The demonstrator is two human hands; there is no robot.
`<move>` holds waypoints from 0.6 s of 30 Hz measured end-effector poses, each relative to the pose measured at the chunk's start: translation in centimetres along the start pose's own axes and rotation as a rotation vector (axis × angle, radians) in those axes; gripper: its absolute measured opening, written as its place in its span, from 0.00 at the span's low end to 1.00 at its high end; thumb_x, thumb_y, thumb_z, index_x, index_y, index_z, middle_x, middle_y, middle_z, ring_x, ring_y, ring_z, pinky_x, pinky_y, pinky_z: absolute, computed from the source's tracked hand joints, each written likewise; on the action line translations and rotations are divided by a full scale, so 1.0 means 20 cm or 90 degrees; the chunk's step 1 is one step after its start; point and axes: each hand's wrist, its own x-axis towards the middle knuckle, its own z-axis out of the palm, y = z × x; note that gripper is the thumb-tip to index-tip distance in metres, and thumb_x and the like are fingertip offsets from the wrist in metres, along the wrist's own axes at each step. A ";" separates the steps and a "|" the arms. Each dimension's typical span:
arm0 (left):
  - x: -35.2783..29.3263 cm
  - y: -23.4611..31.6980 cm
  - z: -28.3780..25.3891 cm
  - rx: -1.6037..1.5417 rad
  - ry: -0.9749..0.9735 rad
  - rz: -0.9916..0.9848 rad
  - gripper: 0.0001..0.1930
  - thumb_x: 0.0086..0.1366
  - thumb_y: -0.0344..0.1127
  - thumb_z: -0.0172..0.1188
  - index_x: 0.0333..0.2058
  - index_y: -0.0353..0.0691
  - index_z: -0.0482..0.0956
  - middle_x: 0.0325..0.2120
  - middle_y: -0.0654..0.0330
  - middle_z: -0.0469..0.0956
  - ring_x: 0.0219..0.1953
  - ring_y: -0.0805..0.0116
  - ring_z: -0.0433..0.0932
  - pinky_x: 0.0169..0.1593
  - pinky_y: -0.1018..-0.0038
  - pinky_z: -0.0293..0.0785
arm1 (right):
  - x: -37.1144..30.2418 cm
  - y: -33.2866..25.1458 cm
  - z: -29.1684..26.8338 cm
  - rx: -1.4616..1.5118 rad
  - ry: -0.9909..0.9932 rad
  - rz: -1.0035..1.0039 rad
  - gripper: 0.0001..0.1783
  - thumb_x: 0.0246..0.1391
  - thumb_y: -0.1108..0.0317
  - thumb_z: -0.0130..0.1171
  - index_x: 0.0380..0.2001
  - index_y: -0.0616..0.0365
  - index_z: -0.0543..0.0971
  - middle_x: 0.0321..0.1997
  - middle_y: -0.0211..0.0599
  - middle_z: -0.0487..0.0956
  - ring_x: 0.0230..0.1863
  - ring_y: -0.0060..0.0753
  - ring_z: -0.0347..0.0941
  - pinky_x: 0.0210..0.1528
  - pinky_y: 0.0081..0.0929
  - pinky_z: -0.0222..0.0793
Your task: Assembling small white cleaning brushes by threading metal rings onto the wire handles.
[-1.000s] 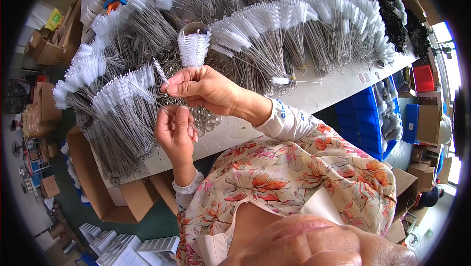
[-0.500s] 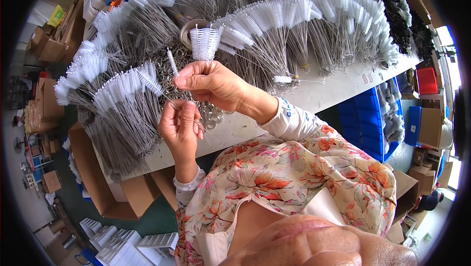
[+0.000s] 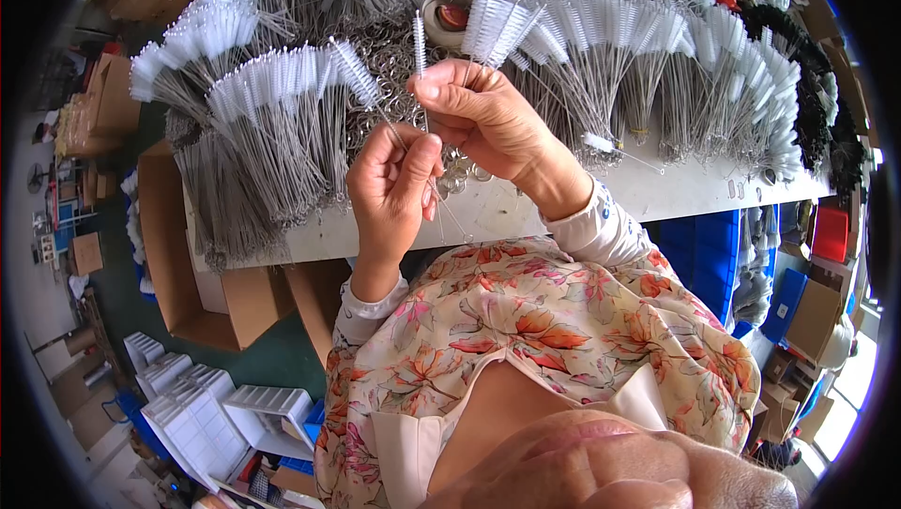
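My left hand (image 3: 394, 171) is closed around thin wire stems, whose lower ends poke out below the fingers. A white bottle brush (image 3: 355, 74) slants up and left from it. Close above, my right hand (image 3: 502, 120) pinches a slim white tube brush (image 3: 419, 45) between thumb and index finger, bristles upward. Its stem runs down toward my left hand. A cluster of white brushes (image 3: 495, 29) fans out just behind my right fingers; the lower stems are hidden, so I cannot tell whether that hand holds them. Metal rings (image 3: 394, 59) lie heaped behind both hands.
Bundles of white wire brushes (image 3: 619, 26) cover the white table (image 3: 507, 213), beside a tape roll (image 3: 446, 16). One brush (image 3: 601, 143) lies alone at right. Black brushes (image 3: 798, 68) are farther right. A cardboard box (image 3: 178, 265) and blue bin (image 3: 699, 251) stand by the table.
The whole view has shifted, so the table and hands appear higher and farther right. The slim brush stands more upright in my right fingers. Both hands keep their grip.
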 end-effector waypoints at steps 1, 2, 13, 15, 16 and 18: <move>0.00 0.01 0.00 -0.001 0.001 -0.008 0.07 0.63 0.31 0.53 0.28 0.36 0.68 0.17 0.64 0.69 0.11 0.86 0.60 0.12 0.87 0.57 | 0.00 0.00 0.00 -0.008 -0.008 0.010 0.08 0.46 0.68 0.64 0.30 0.57 0.78 0.19 0.20 0.72 0.16 0.10 0.54 0.18 0.11 0.51; 0.00 0.01 0.00 -0.002 0.001 -0.015 0.07 0.63 0.30 0.53 0.27 0.36 0.68 0.17 0.65 0.69 0.12 0.87 0.60 0.13 0.88 0.58 | 0.00 0.00 0.00 -0.006 -0.010 0.015 0.08 0.46 0.68 0.64 0.30 0.57 0.78 0.19 0.20 0.72 0.16 0.10 0.54 0.18 0.11 0.51; -0.02 0.01 -0.02 0.011 0.017 0.011 0.08 0.62 0.30 0.55 0.26 0.35 0.68 0.16 0.65 0.69 0.11 0.86 0.62 0.12 0.87 0.57 | 0.01 0.01 0.01 0.041 -0.046 0.064 0.06 0.48 0.69 0.62 0.31 0.57 0.79 0.31 0.26 0.79 0.18 0.10 0.59 0.19 0.11 0.54; -0.01 0.01 -0.02 0.005 0.011 0.014 0.08 0.62 0.30 0.55 0.26 0.35 0.68 0.16 0.65 0.70 0.11 0.86 0.62 0.12 0.87 0.57 | 0.01 0.01 0.00 0.040 -0.046 0.062 0.06 0.48 0.69 0.62 0.31 0.57 0.79 0.30 0.27 0.79 0.18 0.10 0.59 0.19 0.11 0.53; -0.01 0.01 -0.02 0.005 0.013 0.015 0.08 0.62 0.30 0.55 0.26 0.35 0.68 0.16 0.65 0.70 0.11 0.86 0.62 0.12 0.87 0.57 | 0.01 0.02 0.00 0.039 -0.046 0.060 0.06 0.49 0.69 0.62 0.31 0.57 0.79 0.30 0.27 0.79 0.18 0.10 0.60 0.19 0.11 0.53; -0.02 0.00 -0.02 0.007 0.021 0.003 0.08 0.62 0.30 0.55 0.26 0.35 0.68 0.16 0.65 0.70 0.11 0.86 0.62 0.12 0.88 0.57 | 0.01 0.02 -0.02 0.035 -0.063 0.059 0.06 0.49 0.69 0.62 0.30 0.58 0.79 0.30 0.28 0.79 0.20 0.11 0.62 0.20 0.12 0.56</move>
